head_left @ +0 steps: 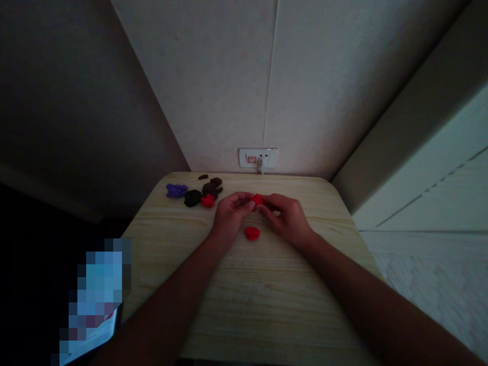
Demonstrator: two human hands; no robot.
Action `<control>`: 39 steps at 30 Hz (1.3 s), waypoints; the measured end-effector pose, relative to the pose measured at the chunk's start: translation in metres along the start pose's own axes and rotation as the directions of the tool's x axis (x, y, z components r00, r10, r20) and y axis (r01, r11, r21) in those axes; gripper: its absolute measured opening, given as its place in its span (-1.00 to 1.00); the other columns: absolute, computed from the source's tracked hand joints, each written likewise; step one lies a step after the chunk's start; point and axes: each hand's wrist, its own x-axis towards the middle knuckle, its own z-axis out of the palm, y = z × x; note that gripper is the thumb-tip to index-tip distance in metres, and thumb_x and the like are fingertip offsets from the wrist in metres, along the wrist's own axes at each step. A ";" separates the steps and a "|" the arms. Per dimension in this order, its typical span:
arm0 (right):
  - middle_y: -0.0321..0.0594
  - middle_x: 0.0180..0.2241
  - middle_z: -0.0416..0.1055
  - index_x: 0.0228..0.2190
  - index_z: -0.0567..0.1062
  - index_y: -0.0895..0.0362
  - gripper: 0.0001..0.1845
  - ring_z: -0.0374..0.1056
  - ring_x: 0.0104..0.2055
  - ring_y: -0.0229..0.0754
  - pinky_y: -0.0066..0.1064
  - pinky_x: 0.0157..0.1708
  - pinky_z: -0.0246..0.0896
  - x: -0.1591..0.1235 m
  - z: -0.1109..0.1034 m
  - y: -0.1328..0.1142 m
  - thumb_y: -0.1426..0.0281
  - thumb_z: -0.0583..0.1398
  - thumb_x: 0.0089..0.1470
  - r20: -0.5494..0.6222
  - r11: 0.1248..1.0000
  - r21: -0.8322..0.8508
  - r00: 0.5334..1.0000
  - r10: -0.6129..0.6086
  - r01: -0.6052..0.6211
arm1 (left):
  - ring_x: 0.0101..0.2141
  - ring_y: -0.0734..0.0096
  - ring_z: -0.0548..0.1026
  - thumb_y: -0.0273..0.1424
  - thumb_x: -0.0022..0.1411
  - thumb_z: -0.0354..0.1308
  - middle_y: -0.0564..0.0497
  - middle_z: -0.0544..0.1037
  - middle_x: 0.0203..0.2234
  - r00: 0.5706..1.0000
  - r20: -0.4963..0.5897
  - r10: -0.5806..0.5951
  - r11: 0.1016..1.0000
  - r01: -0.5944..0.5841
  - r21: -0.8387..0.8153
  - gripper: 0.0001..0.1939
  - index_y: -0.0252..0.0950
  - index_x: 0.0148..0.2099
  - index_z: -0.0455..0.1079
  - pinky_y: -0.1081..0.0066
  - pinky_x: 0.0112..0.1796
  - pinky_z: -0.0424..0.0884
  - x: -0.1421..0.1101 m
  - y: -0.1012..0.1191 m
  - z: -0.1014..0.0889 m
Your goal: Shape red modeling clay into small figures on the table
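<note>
Between the fingertips of both hands, just above the table, is a small red lump of what looks like modelling clay [257, 199]. My left hand [232, 211] pinches it from the left, thumb in front. From the other side my right hand [285, 212] grips the same lump with thumb and fingers. Parts of it are covered by the fingers. A second red clay piece [252, 233] lies on the table just below the hands.
Left of my hands lie a knobbly red piece [208, 201], a black lump [192, 197], several dark brown pieces [209, 188] and a purple lump [176, 190] on the wooden table [236, 305]. Behind is a wall socket [258, 157] with a plug. A lit, pixelated screen [95, 295] stands lower left.
</note>
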 end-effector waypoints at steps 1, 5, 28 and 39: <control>-0.13 -0.31 0.57 -0.09 0.60 0.07 -0.71 0.46 -0.33 -0.14 -0.30 -0.28 0.36 0.001 -0.001 -0.001 0.22 0.19 0.28 0.032 0.998 -0.051 0.999 -0.034 0.036 | -0.34 0.39 0.60 -0.44 -0.02 0.41 -0.01 0.64 -0.36 1.000 0.008 0.013 1.000 -0.013 0.011 -0.73 -0.33 -0.21 0.53 0.33 -0.16 0.50 -0.001 0.001 -0.001; -0.07 -0.31 0.49 -0.16 0.53 0.15 -0.76 0.40 -0.30 -0.10 -0.29 -0.25 0.30 0.003 -0.004 -0.005 0.36 0.08 0.34 0.136 0.971 -0.194 0.984 -0.114 0.139 | -0.29 0.35 0.61 -0.42 0.08 0.37 0.01 0.64 -0.35 0.996 0.080 0.035 0.989 -0.046 0.143 -0.49 -0.25 0.11 0.46 0.31 -0.13 0.51 -0.003 0.005 -0.004; -0.27 -0.46 0.37 -0.35 0.42 0.11 -0.63 0.30 -0.42 -0.22 -0.36 -0.33 0.24 -0.001 0.000 -0.019 0.14 0.03 0.38 0.224 0.913 0.370 0.970 0.091 -0.171 | -0.49 0.50 0.40 -0.30 0.12 0.38 0.03 0.47 -0.53 0.965 0.240 -0.102 0.993 0.113 -0.033 -0.78 -0.38 -0.36 0.52 0.47 -0.42 0.36 -0.006 0.017 -0.002; -0.32 -0.49 0.43 -0.38 0.49 0.10 -0.66 0.32 -0.51 -0.28 -0.42 -0.49 0.28 0.005 0.005 -0.006 0.08 0.29 0.16 0.061 0.755 0.615 0.969 0.240 -0.225 | -0.48 0.49 0.51 -0.38 0.02 0.46 -0.03 0.59 -0.48 0.958 0.221 -0.181 0.966 0.216 -0.144 -0.78 -0.40 -0.32 0.55 0.46 -0.37 0.46 -0.006 0.019 0.002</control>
